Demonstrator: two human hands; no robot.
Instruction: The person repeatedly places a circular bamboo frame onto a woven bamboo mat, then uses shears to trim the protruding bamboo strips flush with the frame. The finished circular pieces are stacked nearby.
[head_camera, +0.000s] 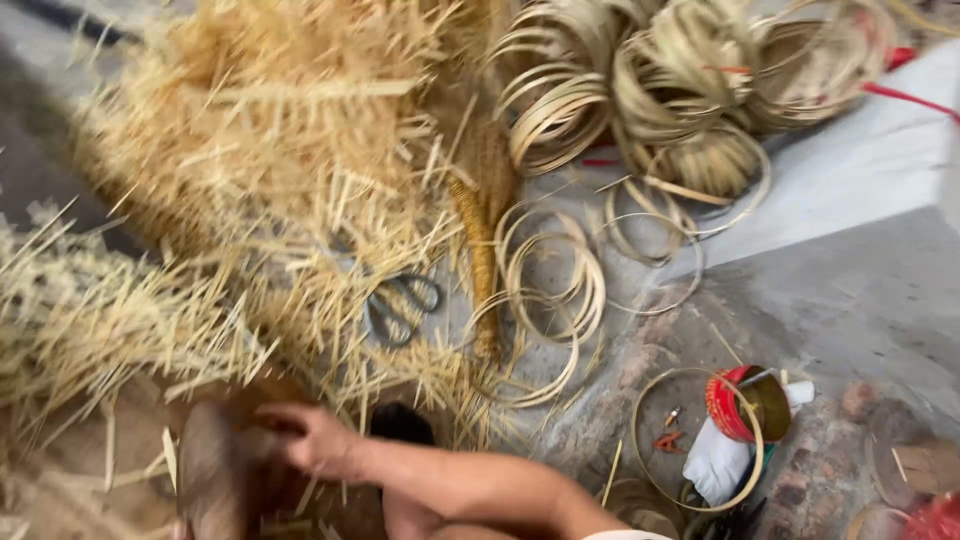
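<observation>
My right hand reaches in from the lower right, the bare forearm crossing the bottom of the view. Its fingers lie bent over a brown rounded object at the bottom left; motion blur hides whether they grip it. My left hand is out of sight. Just beyond the hand, grey-handled scissors lie on a big heap of pale straw-coloured slivers. A narrow woven strip runs down beside the scissors.
Loose thin cane hoops lie right of the scissors, and thick bundles of coiled strips fill the top right. A red-rimmed round tin, a white cloth and one large hoop sit at the lower right on rough concrete floor.
</observation>
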